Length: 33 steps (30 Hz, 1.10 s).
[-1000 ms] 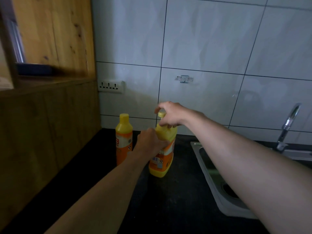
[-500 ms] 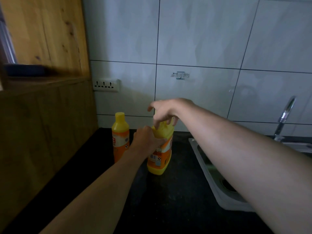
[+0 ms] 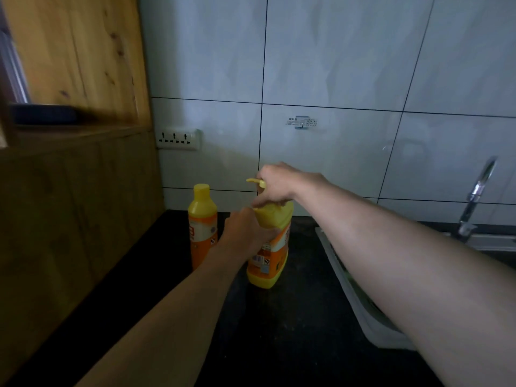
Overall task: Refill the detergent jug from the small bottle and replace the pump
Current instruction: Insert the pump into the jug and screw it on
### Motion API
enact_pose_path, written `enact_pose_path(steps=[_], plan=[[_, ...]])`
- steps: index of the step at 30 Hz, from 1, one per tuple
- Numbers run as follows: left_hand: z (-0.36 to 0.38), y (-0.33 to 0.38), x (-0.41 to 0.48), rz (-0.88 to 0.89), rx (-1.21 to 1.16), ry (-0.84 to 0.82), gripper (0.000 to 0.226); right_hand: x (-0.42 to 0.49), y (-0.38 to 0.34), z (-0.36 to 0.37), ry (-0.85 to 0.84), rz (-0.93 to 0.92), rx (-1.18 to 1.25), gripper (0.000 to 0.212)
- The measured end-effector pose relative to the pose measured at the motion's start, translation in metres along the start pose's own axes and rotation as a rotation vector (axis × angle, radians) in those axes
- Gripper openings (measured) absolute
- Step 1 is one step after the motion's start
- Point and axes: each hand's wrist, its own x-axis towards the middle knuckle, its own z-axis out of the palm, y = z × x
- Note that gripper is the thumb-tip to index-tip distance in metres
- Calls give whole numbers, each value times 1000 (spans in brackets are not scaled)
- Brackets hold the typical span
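Note:
A yellow and orange detergent jug (image 3: 268,263) stands upright on the dark counter (image 3: 293,331). My left hand (image 3: 245,233) grips the jug's shoulder from the left. My right hand (image 3: 276,182) is closed over the yellow pump (image 3: 255,181) on top of the jug; only the pump's spout shows, pointing left past my fingers. A small yellow bottle (image 3: 202,222) with its cap on and an orange label stands just left of the jug, apart from it.
A wooden cabinet (image 3: 69,205) walls off the left side. A sink (image 3: 363,303) with a metal tap (image 3: 474,196) lies to the right. The tiled wall behind carries a power socket (image 3: 178,139).
My right hand has turned on the pump, and the spout now sticks out to the left. My left hand stays on the jug. The jug and small bottle stand where they were.

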Motion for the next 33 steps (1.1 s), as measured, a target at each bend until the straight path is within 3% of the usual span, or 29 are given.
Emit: enact_pose_path(steps=[5,12,18,22,25,28,30,33], plan=[[-2,0,0,0,25,-9,61,-3,-6,14,93,128,34,47],[-2,0,-1,-27,-10,-20,56,-11,-20,-18,-95,124,22,74],[-1,1,0,-43,11,-35,57,-10,-21,-11,-81,100,53,59],[-1,2,0,-22,31,-23,60,-14,-14,4,63,133,-17,41],[-1,2,-1,-9,52,-15,61,-15,-12,7,64,184,-119,61],[-1,2,-2,0,7,-26,54,-16,-12,-10,-48,135,-47,81],[0,1,-1,-13,0,-14,50,-17,-15,-19,-128,76,57,80],[1,-1,-1,-31,7,-2,49,-18,-19,-16,-151,58,71,61]])
